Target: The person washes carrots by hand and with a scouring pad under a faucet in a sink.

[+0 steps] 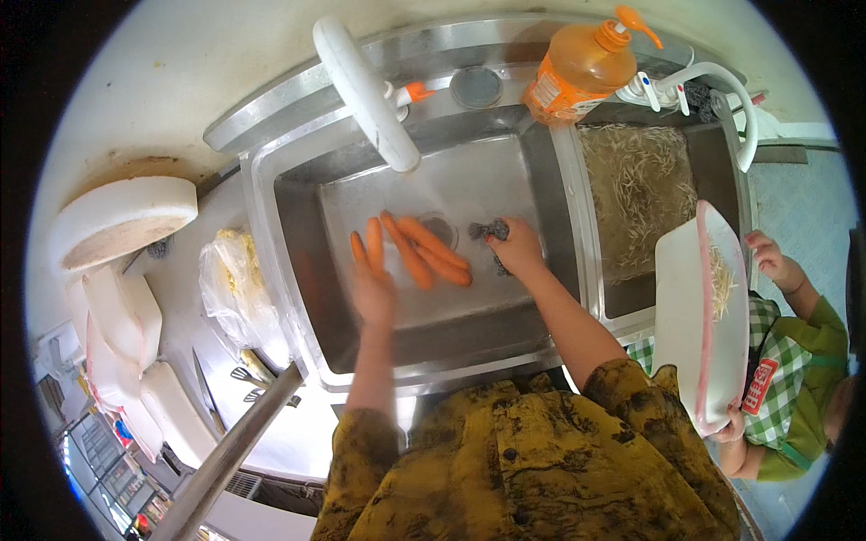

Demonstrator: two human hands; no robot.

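Inside the steel sink basin (433,304), several orange carrots (426,251) lie around the drain. My left hand (373,297) is blurred over the lower ends of two more carrots (366,247) on the basin's left side. Its fingers are too blurred to show whether they close around them. Right of the drain, my right hand (519,250) pinches a grey steel-wool scrubber (488,230) apart from the carrots. Part of the scrubber is hidden behind the fingers. Over the far side of the basin reaches a thick white spout (369,95).
On the right, a second basin (639,203) holds water and many pale thin strands. Beside it a person in a checked apron tilts a white tub (697,324). An orange pump bottle (575,71) stands behind. Left are a plastic bag (237,287), a knife (206,389) and a metal pole (230,453).
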